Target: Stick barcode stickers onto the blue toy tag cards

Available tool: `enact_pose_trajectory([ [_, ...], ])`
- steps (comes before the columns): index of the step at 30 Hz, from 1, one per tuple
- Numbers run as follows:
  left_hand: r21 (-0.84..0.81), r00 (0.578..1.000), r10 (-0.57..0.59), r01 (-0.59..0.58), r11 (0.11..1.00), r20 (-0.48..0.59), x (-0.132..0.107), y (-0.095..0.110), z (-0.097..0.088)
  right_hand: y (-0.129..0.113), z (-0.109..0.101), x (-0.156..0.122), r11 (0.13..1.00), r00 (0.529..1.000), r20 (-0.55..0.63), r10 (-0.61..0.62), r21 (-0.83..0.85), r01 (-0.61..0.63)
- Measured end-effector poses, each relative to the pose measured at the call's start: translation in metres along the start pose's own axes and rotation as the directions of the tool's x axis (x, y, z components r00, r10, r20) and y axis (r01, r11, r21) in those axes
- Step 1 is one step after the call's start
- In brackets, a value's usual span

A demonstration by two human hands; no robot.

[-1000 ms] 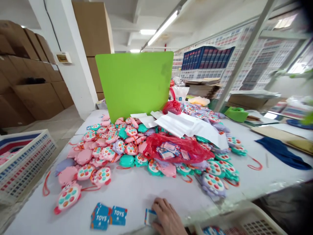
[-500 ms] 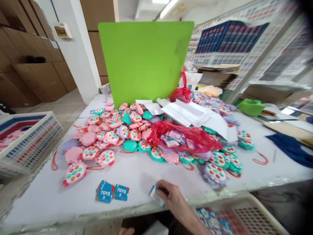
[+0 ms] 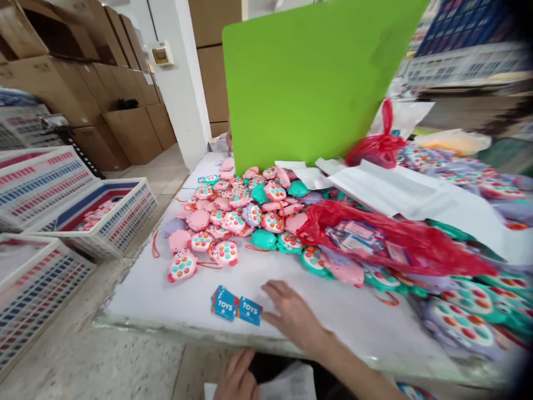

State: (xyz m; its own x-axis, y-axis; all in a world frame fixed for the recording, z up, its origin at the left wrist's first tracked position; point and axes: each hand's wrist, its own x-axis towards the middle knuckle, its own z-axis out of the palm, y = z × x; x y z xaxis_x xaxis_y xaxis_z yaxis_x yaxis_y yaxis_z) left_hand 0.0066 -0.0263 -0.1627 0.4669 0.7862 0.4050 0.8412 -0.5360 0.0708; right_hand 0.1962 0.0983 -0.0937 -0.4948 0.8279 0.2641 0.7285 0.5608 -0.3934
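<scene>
Blue cards printed "TOYS" lie face up near the table's front edge: a small overlapped group [image 3: 224,304] and, against its right side, another card [image 3: 250,311]. My right hand [image 3: 293,319] reaches in from the right, fingers and thumb apart, the tips just right of that card; I see nothing held. Below the table edge, my left hand [image 3: 237,380] is partly cut off by the frame, its fingers bent and close together. White paper [image 3: 291,382] shows around it, and what its fingers hold, if anything, is hidden.
Pink, green and purple animal-shaped toys [image 3: 233,221] heap behind the cards. A red plastic bag [image 3: 416,258] with small cards lies on them, under white sheets [image 3: 387,186]. A green board [image 3: 308,89] stands behind. White crates [image 3: 125,222] stand on the floor at left.
My right hand has let go of the small card it pinched and moved beside the blue cards, fingers spreading. My left hand has come further into view. The camera has turned left.
</scene>
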Motion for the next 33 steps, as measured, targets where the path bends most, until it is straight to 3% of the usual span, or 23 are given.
enact_pose_trajectory([
  [2, 0.032, 1.000, 0.001, -0.001, 0.999, 0.013, 0.001, -0.008, -0.010, -0.022, 0.032, -0.004, 0.999, 0.995, 0.091, -0.039, -0.011, 0.040],
  [5, 0.028, 0.997, -0.051, 0.050, 0.998, 0.065, 0.010, -0.018, -0.030, -0.020, 0.047, -0.011, 0.992, 0.982, 0.146, -0.122, 0.029, 0.120],
  [8, -0.018, 0.987, -0.096, 0.099, 0.995, 0.132, 0.023, -0.023, -0.040, 0.008, 0.034, -0.028, 0.988, 0.972, 0.179, -0.151, 0.044, 0.145],
  [12, -0.060, 0.976, -0.046, 0.060, 0.996, 0.215, 0.038, -0.015, -0.032, 0.039, 0.011, -0.059, 0.997, 0.977, 0.203, -0.071, 0.016, 0.070],
  [16, -0.152, 0.950, 0.108, -0.066, 0.986, 0.291, 0.053, 0.007, -0.012, 0.046, 0.006, -0.079, 1.000, 0.988, 0.151, 0.022, -0.016, -0.020],
  [21, -0.168, 0.918, 0.153, -0.096, 0.981, 0.367, 0.070, 0.024, 0.006, 0.049, 0.009, -0.092, 0.997, 0.992, 0.120, 0.048, -0.060, -0.041],
  [28, -0.141, 0.865, 0.211, -0.164, 0.976, 0.456, 0.079, 0.006, -0.016, 0.072, -0.009, -0.125, 0.988, 0.991, 0.090, 0.104, -0.126, -0.092],
  [33, -0.122, 0.845, 0.268, -0.239, 0.963, 0.463, 0.083, -0.002, -0.024, 0.066, -0.011, -0.125, 0.983, 0.987, 0.079, 0.139, -0.128, -0.128],
])
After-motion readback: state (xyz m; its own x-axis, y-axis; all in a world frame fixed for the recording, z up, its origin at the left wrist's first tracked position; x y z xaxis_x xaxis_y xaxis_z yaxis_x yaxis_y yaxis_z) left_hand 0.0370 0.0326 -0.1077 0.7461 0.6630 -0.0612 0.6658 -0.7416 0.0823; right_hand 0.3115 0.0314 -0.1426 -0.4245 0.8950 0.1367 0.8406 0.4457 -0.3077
